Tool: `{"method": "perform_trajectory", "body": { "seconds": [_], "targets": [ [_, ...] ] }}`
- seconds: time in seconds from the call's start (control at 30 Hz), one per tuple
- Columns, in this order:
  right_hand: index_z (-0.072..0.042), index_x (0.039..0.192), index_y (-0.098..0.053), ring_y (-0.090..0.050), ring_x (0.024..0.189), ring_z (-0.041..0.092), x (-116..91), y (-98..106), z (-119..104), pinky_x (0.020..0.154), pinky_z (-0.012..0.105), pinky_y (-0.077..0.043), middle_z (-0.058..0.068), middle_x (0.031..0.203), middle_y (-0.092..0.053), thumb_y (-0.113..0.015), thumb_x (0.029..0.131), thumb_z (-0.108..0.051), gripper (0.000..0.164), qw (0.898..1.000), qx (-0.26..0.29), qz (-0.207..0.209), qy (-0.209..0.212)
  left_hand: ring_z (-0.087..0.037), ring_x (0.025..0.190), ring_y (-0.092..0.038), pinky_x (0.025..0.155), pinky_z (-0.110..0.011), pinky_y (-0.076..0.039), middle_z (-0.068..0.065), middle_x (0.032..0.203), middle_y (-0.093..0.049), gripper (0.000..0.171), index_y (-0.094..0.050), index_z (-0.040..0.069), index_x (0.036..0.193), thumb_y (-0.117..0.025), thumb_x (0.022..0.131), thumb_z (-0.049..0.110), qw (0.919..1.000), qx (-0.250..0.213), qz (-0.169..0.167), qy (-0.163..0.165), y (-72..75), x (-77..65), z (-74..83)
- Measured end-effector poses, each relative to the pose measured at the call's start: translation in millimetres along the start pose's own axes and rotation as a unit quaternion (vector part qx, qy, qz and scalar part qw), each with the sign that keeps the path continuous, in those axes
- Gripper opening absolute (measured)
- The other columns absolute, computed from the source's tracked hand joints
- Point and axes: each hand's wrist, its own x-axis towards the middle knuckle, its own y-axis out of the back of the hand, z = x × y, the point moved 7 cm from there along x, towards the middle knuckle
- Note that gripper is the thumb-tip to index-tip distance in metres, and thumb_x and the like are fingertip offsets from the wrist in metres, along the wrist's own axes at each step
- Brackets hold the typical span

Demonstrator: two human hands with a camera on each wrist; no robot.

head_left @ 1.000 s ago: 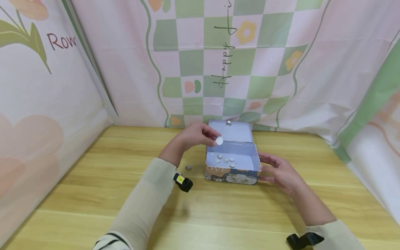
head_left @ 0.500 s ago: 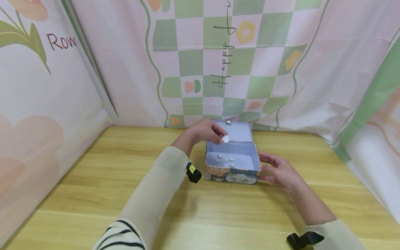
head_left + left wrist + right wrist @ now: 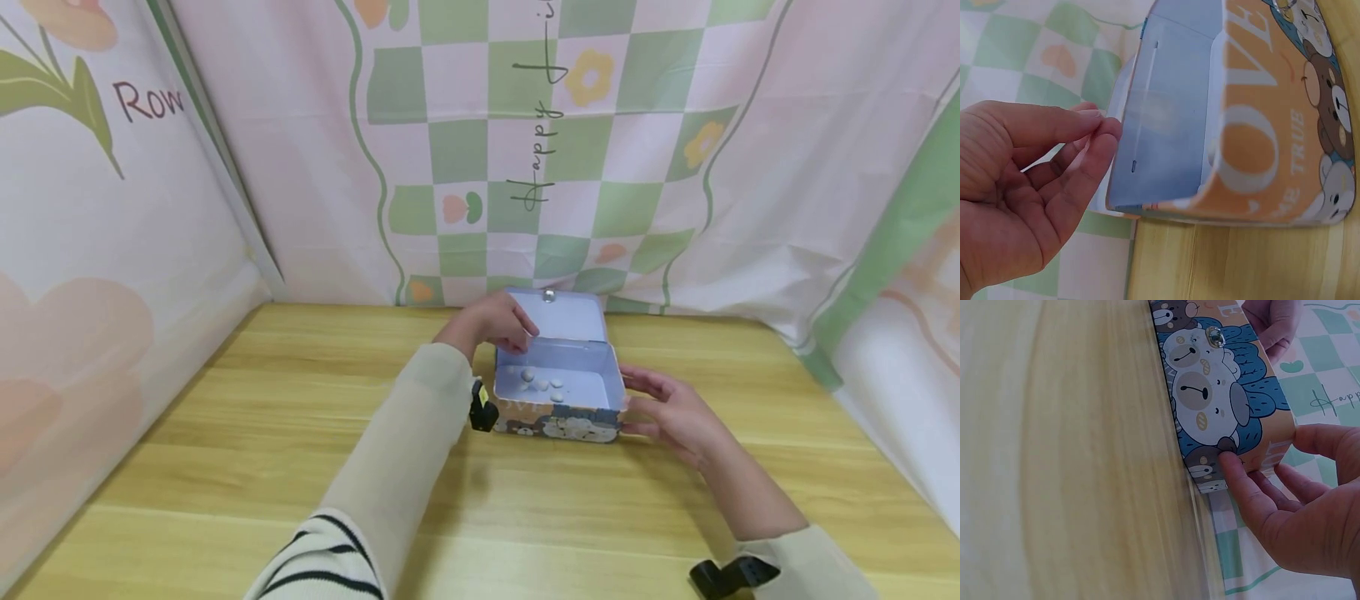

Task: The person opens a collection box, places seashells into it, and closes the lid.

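Note:
An open tin box [image 3: 558, 425] with cartoon bears on its front stands on the table, its lid [image 3: 570, 315] tipped back. Several small whitish pieces [image 3: 557, 384] lie on its floor. My left hand [image 3: 498, 321] is at the box's back left corner, thumb and index fingertips pinched together at the rim in the left wrist view. The small white disc seen there earlier is hidden by these fingers. On the opposite side my right hand [image 3: 1304, 512] holds the box by its right end, one fingertip on the front face and others against the side.
The wooden table [image 3: 225, 467] runs back to a patterned cloth [image 3: 450, 167] hanging close behind the lid. Another cloth wall [image 3: 135, 233] rises along the left. My left forearm [image 3: 397, 450] crosses the table in front of the box's left side.
My left hand has moved rightward over the box's back left area and turned its fingers downward. The white disc has gone out of sight. My right hand and the box have not moved.

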Motion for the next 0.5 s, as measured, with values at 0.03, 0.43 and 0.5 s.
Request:
{"method": "perform_trajectory", "body": {
  "seconds": [0.03, 0.43, 0.5],
  "targets": [
    [0.008, 0.151, -0.018, -0.059, 0.11, 0.026, -0.2, 0.0, -0.2, 0.085, 0.041, -0.055, 0.032, 0.151, -0.023, -0.05, 0.098, -0.001, 0.062, 1.0, -0.001, 0.001, 0.0, -0.02, 0.075, -0.067, 0.084, -0.039, -0.056, -0.01, 0.084, -0.071, 0.02, -0.074, 0.001, 0.103, -0.069, 0.084, -0.005, 1.0, -0.004, 0.002, 0.001, -0.5, 1.1, 0.2],
    [0.008, 0.15, -0.019, -0.06, 0.108, 0.025, -0.3, -0.4, -0.4, 0.084, 0.04, -0.055, 0.032, 0.151, -0.023, -0.05, 0.098, -0.001, 0.062, 1.0, -0.002, -0.001, 0.003, -0.02, 0.075, -0.066, 0.081, -0.038, -0.056, -0.009, 0.089, -0.07, 0.023, -0.073, 0.001, 0.106, -0.07, 0.084, -0.005, 0.9994, -0.029, 0.014, -0.008, -0.8, -1.1, 1.3],
    [0.008, 0.151, -0.019, -0.06, 0.109, 0.024, -0.5, -0.2, -0.4, 0.084, 0.04, -0.055, 0.032, 0.151, -0.023, -0.051, 0.098, -0.002, 0.062, 1.0, -0.001, -0.001, 0.003, -0.022, 0.081, -0.067, 0.078, -0.035, -0.057, -0.007, 0.093, -0.07, 0.024, -0.072, 0.002, 0.108, -0.071, 0.085, -0.002, 0.9991, -0.035, 0.013, -0.02, 0.8, -4.3, 2.1]
  ]
}}
